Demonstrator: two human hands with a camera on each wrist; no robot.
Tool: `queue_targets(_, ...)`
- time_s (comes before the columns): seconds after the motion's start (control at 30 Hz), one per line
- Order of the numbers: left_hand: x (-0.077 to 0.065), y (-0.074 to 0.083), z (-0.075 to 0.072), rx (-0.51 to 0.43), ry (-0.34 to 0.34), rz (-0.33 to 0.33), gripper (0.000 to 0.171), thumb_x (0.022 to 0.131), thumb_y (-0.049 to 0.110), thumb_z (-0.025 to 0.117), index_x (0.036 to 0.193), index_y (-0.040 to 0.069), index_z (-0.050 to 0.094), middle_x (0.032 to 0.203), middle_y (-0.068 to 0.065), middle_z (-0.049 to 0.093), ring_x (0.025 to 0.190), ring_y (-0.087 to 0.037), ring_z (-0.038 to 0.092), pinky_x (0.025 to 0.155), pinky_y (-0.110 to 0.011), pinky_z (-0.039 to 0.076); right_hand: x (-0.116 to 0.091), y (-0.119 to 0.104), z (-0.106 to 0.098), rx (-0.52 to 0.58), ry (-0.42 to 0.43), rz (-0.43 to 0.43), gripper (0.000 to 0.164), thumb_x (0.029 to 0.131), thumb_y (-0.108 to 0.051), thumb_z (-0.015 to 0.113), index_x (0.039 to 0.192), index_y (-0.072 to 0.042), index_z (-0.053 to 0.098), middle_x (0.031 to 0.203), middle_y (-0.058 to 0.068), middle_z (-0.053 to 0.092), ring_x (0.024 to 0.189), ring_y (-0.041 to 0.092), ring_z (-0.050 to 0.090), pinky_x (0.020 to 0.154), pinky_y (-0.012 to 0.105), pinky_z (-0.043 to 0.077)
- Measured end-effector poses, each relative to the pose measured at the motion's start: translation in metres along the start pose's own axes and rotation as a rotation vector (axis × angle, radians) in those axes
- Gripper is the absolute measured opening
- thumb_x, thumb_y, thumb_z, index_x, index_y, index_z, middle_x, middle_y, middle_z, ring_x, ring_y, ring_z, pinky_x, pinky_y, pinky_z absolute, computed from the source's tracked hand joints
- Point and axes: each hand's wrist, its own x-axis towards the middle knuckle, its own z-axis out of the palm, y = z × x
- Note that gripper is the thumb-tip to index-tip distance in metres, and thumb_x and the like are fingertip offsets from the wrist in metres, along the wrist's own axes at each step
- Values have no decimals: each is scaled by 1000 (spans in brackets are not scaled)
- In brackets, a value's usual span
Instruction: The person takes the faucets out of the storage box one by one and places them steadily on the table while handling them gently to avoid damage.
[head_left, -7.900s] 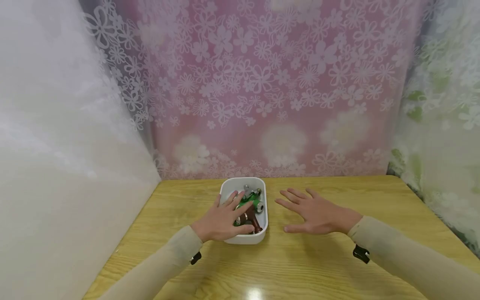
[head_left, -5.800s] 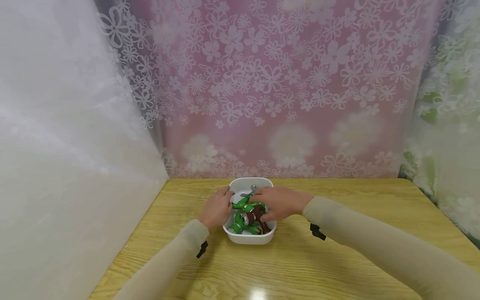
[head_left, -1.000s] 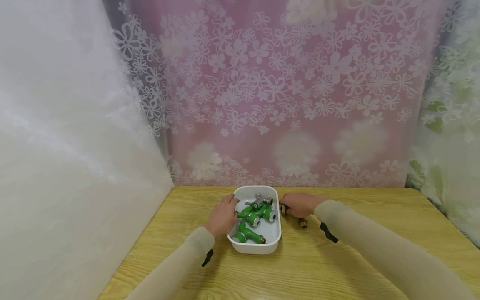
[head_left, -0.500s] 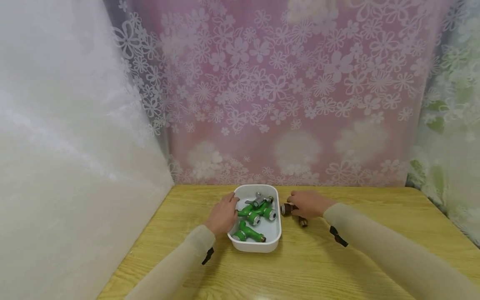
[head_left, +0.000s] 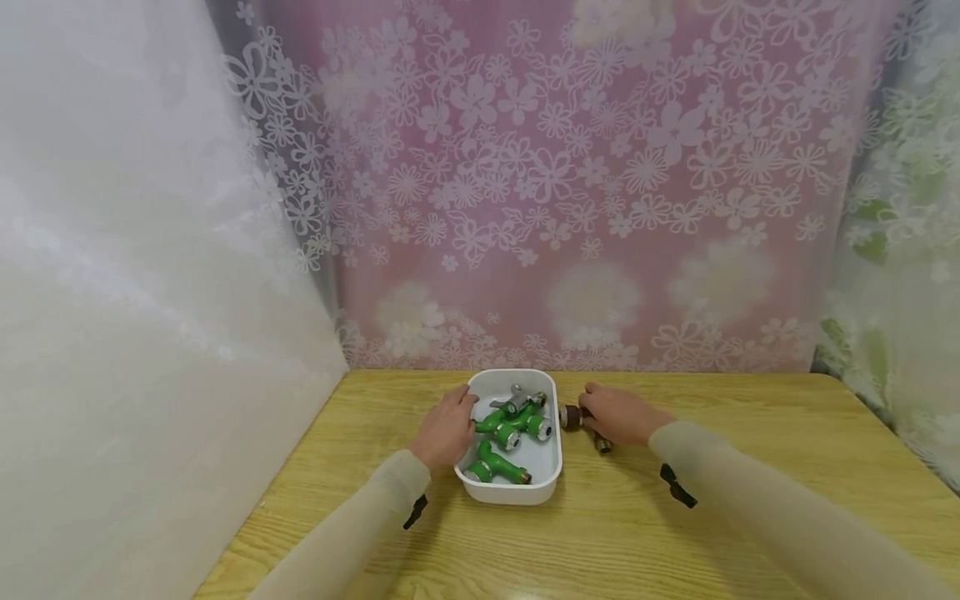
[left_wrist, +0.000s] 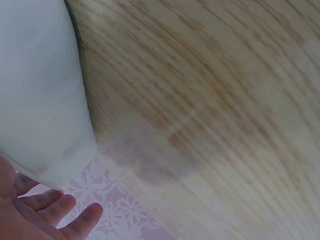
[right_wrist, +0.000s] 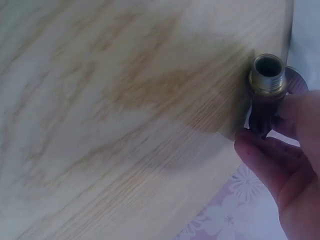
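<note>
A white plastic box [head_left: 510, 493] stands on the table, and my left hand [head_left: 444, 427] grips its left rim. In the left wrist view several fingers [left_wrist: 82, 220] curl by the rim of the box. To the right of the box my right hand [head_left: 618, 414] pinches a brown tap [head_left: 572, 417] between thumb and fingers. The tap's silver end is close to the box's right wall, and its threaded brass end [right_wrist: 269, 75] faces the right wrist camera. Inside the box lie several green taps [head_left: 497, 465] and a small silver metal fitting [head_left: 517, 402].
The wooden table [head_left: 720, 467] carries the box near its back edge. Behind it hangs a pink floral curtain [head_left: 465, 208], with a white sheet [head_left: 150, 292] on the left and a green-patterned curtain [head_left: 892, 292] on the right.
Since the earliest frame the brown tap has left the box and come down at its right. Lately the right hand has shifted slightly right along the tap. The left hand keeps its place.
</note>
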Motion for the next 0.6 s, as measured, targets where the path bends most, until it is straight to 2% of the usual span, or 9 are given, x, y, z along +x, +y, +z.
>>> queue_targets(0.2, 0, 0, 0, -8, 17, 9, 43, 102, 18, 55, 142, 4, 52, 158, -18, 39, 143, -32, 42, 111, -49, 46, 8, -1, 0, 49, -16, 43, 10, 100, -17, 64, 103, -8, 66, 93, 4, 55, 73, 11, 52, 62, 30, 50)
queue_targets(0.6, -2, 1, 0, -16, 7, -2, 42, 103, 17, 54, 142, 3, 51, 158, -18, 38, 144, -32, 41, 113, -48, 44, 14, -6, 2, 80, -11, 28, 12, 99, -15, 64, 106, -5, 66, 96, 6, 55, 74, 12, 53, 62, 30, 50)
